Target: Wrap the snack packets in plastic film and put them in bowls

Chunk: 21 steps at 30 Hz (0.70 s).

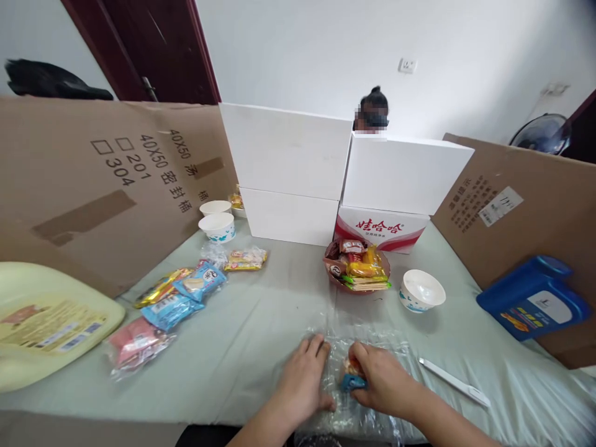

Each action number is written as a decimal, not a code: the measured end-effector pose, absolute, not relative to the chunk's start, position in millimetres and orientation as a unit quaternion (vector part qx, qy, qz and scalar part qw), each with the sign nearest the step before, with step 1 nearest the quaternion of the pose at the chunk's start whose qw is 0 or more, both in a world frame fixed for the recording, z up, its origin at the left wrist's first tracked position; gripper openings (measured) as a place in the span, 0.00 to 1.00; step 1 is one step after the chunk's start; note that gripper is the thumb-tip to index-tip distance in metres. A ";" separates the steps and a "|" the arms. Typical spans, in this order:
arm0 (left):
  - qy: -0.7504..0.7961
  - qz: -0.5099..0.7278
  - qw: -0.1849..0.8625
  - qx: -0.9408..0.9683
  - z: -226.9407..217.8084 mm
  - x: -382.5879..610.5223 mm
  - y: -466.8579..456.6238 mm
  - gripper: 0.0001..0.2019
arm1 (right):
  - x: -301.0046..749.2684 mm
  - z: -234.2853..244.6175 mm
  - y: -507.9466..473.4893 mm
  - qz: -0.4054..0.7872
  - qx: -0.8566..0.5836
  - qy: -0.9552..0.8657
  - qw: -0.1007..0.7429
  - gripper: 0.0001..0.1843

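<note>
A clear plastic bag (372, 338) lies flat on the pale green table cloth (261, 323) close to me. My left hand (302, 379) rests on the bag's left edge, fingers together and pressing down. My right hand (379, 375) is closed over small wrapped snacks (352, 375), one blue and one orange, at the bag. Beyond the bag stands a brown bowl (331, 271) heaped with packaged snacks (363, 267).
Loose snack packets (179, 298) lie at the left. White paper bowls sit at the right (421, 290) and back left (217, 225). A white flat tool (454, 382) lies right of the bag. White boxes (288, 167), cardboard walls, a blue container (535, 298), a pale yellow lid (41, 316). A person's head shows behind the boxes.
</note>
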<state>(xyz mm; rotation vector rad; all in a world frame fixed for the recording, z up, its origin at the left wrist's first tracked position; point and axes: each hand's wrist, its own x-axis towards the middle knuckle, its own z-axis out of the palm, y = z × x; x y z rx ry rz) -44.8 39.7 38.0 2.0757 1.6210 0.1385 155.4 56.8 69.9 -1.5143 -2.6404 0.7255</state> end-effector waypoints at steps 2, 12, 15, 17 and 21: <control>0.601 0.031 0.256 0.757 40.4 -43.8 39.9 0.52 | 170.1 84.0 64.5 0.272 -0.486 -0.829 0.042 0.24; 0.580 0.050 0.240 0.777 18.5 -45.4 40.8 0.54 | 158.6 161.8 215.8 -0.100 -0.484 -0.845 0.206 0.26; 0.584 0.061 0.225 0.778 17.6 -46.6 39.3 0.54 | 143.0 146.0 235.5 -0.072 -0.485 -0.862 0.124 0.25; 0.595 0.062 0.225 0.769 21.5 -47.0 37.4 0.53 | 140.2 137.4 228.7 -0.070 -0.486 -0.862 0.127 0.25; 0.602 0.125 0.188 0.766 31.9 -46.3 33.9 0.35 | 146.3 120.0 165.6 -0.062 -0.446 -0.863 0.228 0.21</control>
